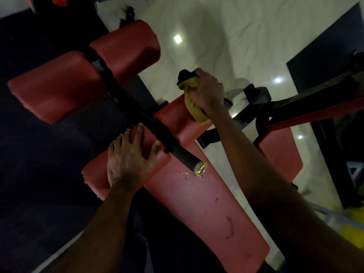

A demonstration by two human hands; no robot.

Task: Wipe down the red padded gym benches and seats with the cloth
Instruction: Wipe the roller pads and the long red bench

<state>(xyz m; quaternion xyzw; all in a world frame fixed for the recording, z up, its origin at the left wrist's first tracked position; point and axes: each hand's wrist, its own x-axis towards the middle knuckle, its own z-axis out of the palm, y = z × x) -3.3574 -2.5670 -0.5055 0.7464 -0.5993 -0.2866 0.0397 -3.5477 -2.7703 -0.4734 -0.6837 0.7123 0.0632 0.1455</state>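
Right hand (206, 91) around yellow cloth (197, 113), atop red roller pad (173, 119).

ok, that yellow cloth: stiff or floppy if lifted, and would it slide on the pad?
Likely floppy: the yellow cloth bunches and folds under the right hand. Probably light. Droplets on the red bench pad suggest it may slide easily.

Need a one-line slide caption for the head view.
Right hand grips a yellow cloth on a red roller pad; left hand rests open on another; droplets dot the red bench pad.
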